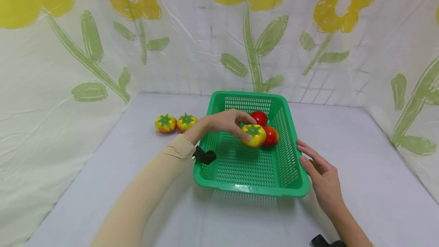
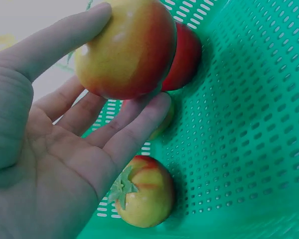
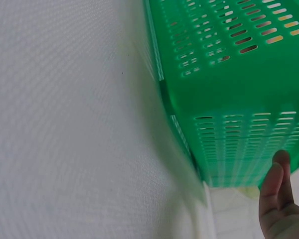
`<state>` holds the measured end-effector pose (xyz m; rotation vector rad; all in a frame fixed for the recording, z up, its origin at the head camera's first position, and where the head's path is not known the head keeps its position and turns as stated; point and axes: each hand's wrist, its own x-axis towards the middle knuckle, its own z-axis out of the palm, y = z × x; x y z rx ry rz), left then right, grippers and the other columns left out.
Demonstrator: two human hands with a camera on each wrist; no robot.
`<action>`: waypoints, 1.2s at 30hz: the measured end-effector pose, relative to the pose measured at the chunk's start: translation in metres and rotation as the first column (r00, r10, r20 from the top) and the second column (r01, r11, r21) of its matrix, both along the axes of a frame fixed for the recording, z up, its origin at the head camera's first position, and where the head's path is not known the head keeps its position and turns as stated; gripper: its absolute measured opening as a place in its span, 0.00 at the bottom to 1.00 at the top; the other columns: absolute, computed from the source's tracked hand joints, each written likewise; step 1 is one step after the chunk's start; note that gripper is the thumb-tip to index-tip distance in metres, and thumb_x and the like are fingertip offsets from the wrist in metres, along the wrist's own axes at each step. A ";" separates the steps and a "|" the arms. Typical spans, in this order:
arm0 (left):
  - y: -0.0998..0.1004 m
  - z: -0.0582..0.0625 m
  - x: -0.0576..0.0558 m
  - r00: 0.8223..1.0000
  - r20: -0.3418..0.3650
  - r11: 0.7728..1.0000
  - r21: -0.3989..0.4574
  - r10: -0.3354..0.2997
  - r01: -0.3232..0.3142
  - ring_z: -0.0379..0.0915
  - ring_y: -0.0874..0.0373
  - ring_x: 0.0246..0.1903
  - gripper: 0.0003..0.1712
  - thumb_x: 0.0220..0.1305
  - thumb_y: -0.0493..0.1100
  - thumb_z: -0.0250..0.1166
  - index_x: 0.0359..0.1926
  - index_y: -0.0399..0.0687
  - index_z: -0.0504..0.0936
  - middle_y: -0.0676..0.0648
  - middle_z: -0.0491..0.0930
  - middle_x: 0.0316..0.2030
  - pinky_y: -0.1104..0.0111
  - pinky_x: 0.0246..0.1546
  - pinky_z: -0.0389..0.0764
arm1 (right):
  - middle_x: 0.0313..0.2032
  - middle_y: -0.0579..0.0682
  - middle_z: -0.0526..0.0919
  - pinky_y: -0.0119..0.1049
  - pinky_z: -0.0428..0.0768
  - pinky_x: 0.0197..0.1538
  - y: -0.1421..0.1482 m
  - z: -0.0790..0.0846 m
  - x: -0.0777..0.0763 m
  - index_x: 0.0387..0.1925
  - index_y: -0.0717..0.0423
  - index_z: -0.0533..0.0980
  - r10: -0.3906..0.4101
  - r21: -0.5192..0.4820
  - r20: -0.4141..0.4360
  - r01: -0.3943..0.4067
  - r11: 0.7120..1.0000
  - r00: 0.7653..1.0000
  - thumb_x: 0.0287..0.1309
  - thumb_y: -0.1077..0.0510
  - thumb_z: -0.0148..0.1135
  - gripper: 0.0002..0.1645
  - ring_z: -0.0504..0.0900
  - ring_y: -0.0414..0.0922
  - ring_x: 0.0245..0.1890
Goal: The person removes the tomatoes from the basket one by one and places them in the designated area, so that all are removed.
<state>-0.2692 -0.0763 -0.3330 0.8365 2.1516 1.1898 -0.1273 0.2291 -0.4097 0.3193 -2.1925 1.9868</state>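
My left hand (image 1: 228,122) holds a yellow-and-red tomato (image 1: 253,135) with a green leafy top, inside a green basket (image 1: 252,190). In the left wrist view, the thumb lies on one side of this tomato (image 2: 127,50) and the fingers on the other. Two redder tomatoes, one at the back (image 1: 259,117) and one at the right (image 1: 272,137), sit in the basket beside it. Below the hand in the left wrist view lies another leafy-topped tomato (image 2: 147,194), which the hand hides from the head view. My right hand (image 1: 322,178) touches the basket's right rim with its fingertips.
Two yellow-and-red tomatoes, one farther left (image 1: 165,124) and one nearer the basket (image 1: 186,122), lie on the white table (image 1: 164,209). A white sheet (image 1: 192,56) with yellow flowers hangs behind. Each wrist wears a small black device (image 1: 205,156).
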 end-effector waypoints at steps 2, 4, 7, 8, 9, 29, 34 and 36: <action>-0.001 0.002 0.001 1.000 0.001 1.000 0.009 0.002 -0.002 0.71 0.54 0.54 0.34 0.53 0.47 0.76 0.61 0.50 0.77 0.53 0.76 0.56 0.64 0.50 0.78 | 0.68 0.51 0.68 0.27 0.74 0.56 0.000 0.000 0.000 0.65 0.61 0.71 -0.001 0.004 -0.001 0.001 1.000 1.000 0.71 0.60 0.56 0.24 0.73 0.42 0.62; -0.003 0.005 0.001 1.000 -0.009 1.000 0.015 0.002 -0.001 0.71 0.54 0.53 0.32 0.53 0.47 0.76 0.60 0.50 0.77 0.53 0.77 0.55 0.63 0.50 0.78 | 0.68 0.51 0.68 0.27 0.73 0.56 0.000 0.000 0.000 0.65 0.60 0.71 -0.001 0.005 0.001 0.001 1.000 1.000 0.71 0.60 0.56 0.24 0.73 0.42 0.62; -0.006 0.007 0.002 1.000 -0.026 1.000 0.017 0.004 -0.004 0.71 0.54 0.53 0.31 0.53 0.49 0.76 0.59 0.52 0.79 0.54 0.78 0.54 0.63 0.50 0.78 | 0.68 0.51 0.68 0.27 0.73 0.56 0.000 0.000 0.000 0.65 0.60 0.71 -0.001 0.007 0.004 0.001 1.000 1.000 0.71 0.59 0.56 0.24 0.73 0.42 0.62; -0.007 0.008 0.002 0.999 -0.031 1.000 0.017 0.006 -0.005 0.71 0.54 0.53 0.31 0.53 0.49 0.76 0.59 0.52 0.79 0.54 0.78 0.54 0.63 0.50 0.78 | 0.68 0.50 0.68 0.27 0.73 0.56 0.000 0.000 0.000 0.65 0.60 0.71 0.000 0.006 0.004 0.000 1.000 1.000 0.71 0.59 0.56 0.24 0.73 0.42 0.62; -0.008 0.008 0.002 0.999 -0.032 1.000 0.017 0.009 -0.008 0.71 0.54 0.53 0.31 0.53 0.49 0.76 0.58 0.53 0.79 0.54 0.78 0.53 0.63 0.50 0.78 | 0.68 0.50 0.68 0.27 0.73 0.56 0.000 0.000 0.000 0.66 0.60 0.71 0.001 0.006 0.005 -0.001 1.000 1.000 0.71 0.59 0.56 0.24 0.72 0.42 0.62; -0.028 0.022 0.010 0.998 -0.047 0.999 0.030 0.046 -0.045 0.73 0.53 0.52 0.30 0.57 0.47 0.75 0.60 0.52 0.78 0.53 0.77 0.54 0.63 0.52 0.77 | 0.68 0.51 0.68 0.27 0.73 0.57 0.000 -0.001 -0.001 0.65 0.62 0.71 0.010 -0.027 0.011 -0.009 1.000 1.000 0.71 0.60 0.55 0.24 0.71 0.43 0.64; -0.039 0.025 0.015 0.995 -0.073 0.997 0.038 0.072 -0.069 0.72 0.54 0.54 0.31 0.57 0.48 0.75 0.61 0.54 0.77 0.55 0.76 0.56 0.64 0.55 0.74 | 0.68 0.50 0.68 0.26 0.72 0.57 -0.001 -0.001 0.000 0.65 0.61 0.71 0.000 -0.001 0.010 0.000 1.000 1.000 0.72 0.59 0.55 0.24 0.70 0.42 0.64; -0.044 0.025 0.018 0.995 -0.058 0.994 0.067 0.085 -0.082 0.73 0.54 0.54 0.32 0.56 0.48 0.75 0.62 0.54 0.77 0.55 0.75 0.57 0.63 0.56 0.74 | 0.68 0.50 0.68 0.26 0.72 0.57 -0.001 -0.001 -0.001 0.65 0.61 0.71 -0.002 0.002 0.010 0.002 1.000 1.000 0.72 0.59 0.55 0.24 0.70 0.42 0.64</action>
